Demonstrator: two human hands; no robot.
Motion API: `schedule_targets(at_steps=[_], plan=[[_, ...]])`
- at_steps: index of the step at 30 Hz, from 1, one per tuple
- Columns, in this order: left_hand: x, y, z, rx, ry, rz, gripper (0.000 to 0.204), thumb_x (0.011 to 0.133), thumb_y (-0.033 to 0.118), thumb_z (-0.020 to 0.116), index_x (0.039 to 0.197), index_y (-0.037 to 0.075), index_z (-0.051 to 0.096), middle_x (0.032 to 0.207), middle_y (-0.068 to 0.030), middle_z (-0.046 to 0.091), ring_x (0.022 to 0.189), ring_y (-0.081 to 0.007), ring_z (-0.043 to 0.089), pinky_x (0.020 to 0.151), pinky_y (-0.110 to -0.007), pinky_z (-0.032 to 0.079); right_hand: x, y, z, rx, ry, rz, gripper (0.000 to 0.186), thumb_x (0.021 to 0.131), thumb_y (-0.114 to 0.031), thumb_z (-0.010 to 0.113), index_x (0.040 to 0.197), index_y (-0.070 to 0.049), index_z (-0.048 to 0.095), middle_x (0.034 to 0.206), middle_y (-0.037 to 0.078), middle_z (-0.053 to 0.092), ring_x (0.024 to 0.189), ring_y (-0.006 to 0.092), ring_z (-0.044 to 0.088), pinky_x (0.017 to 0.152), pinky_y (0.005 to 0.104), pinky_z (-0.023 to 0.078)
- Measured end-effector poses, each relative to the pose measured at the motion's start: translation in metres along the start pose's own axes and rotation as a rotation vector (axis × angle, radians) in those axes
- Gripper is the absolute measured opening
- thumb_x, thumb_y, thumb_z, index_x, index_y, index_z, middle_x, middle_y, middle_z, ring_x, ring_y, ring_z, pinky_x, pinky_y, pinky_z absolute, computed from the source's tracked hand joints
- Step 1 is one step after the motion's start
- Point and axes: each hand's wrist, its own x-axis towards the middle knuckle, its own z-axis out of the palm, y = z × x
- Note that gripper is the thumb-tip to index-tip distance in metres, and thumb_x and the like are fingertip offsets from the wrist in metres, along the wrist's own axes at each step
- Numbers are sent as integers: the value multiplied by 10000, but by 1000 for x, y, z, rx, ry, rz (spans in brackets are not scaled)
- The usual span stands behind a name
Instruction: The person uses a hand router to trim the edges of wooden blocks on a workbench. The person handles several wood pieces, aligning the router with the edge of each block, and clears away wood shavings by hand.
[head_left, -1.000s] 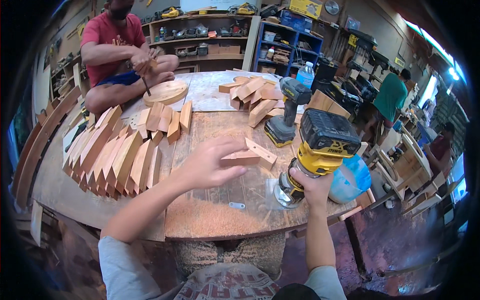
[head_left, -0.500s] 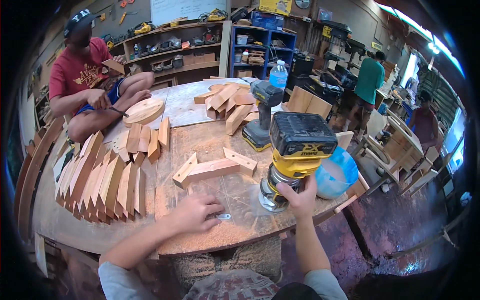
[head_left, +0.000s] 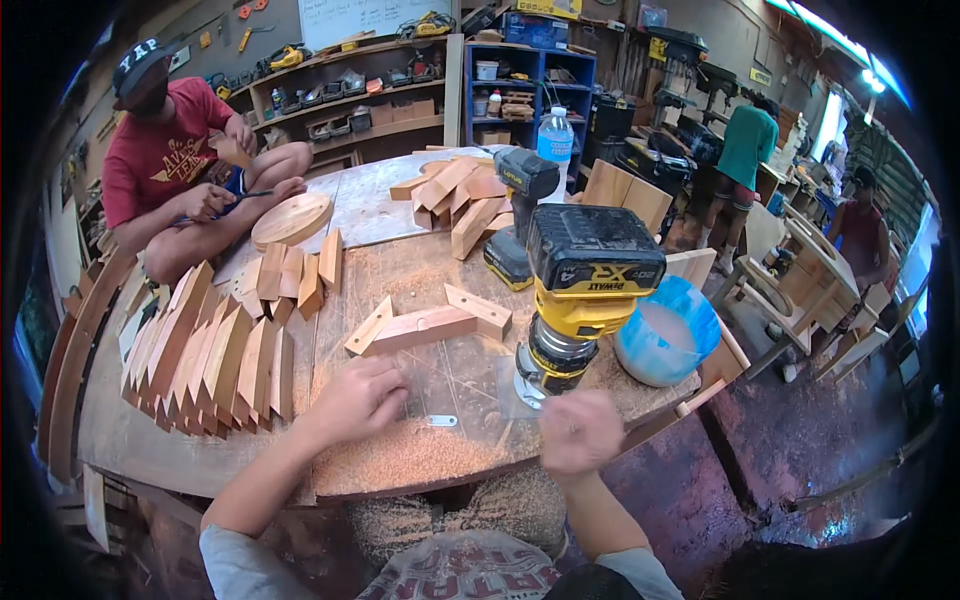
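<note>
My left hand rests on the sawdust-strewn table with loosely bent fingers, the thumb apart and nothing visible in it. Just right of it lies a small metal plate with rounded ends. My right hand is in front of a yellow and black cordless trim router, its fingers curled and smeared by motion. The router stands upright, battery on top, on a clear base plate. Beyond my hands sits an angled assembly of three wooden pieces, with holes in the end pieces.
Stacked wooden blocks fill the left; more lie at the back. A cordless drill, a water bottle and a blue-white bowl stand around the router. A co-worker sits at the far left beside a round board.
My right hand has let go of the router and come down and nearer. My left hand has drawn back leftward, away from the metal plate. The co-worker's hands have shifted.
</note>
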Motion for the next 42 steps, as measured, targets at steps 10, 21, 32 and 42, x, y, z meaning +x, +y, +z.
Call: schedule_targets(at_steps=[10, 21, 32, 42], plan=[[16, -39, -14, 108, 71, -206, 293, 877, 190, 649, 1117, 22, 661, 1198, -182, 655, 1122, -370, 619, 956, -450, 498, -12, -9, 89, -165, -904, -58, 121, 786, -74, 663, 897, -44, 699, 905, 100, 676, 909, 329, 693, 784, 426, 586], [31, -76, 9, 184, -78, -306, 562, 930, 310, 528, 1383, -20, 571, 1380, -229, 602, 1280, -380, 558, 1083, -486, 415, 15, -1, 59, 94, -727, 175, 202, 821, -50, 656, 1010, -52, 728, 945, 161, 688, 829, 373, 684, 751, 446, 560], [62, -75, 7, 189, -259, -283, 413, 813, 271, 657, 1110, -16, 691, 1108, -214, 706, 1100, -368, 654, 947, -467, 503, 9, -22, 84, -80, -1040, 181, 168, 858, -198, 725, 950, -57, 725, 939, 154, 673, 901, 359, 682, 812, 470, 532], [54, -54, 8, 58, -271, -336, 419, 780, 336, 798, 1027, 7, 724, 940, -155, 733, 892, -316, 696, 810, -425, 530, 19, -19, 87, 130, -975, 478, 101, 887, -107, 694, 948, -34, 658, 856, 174, 713, 799, 330, 714, 741, 414, 556]])
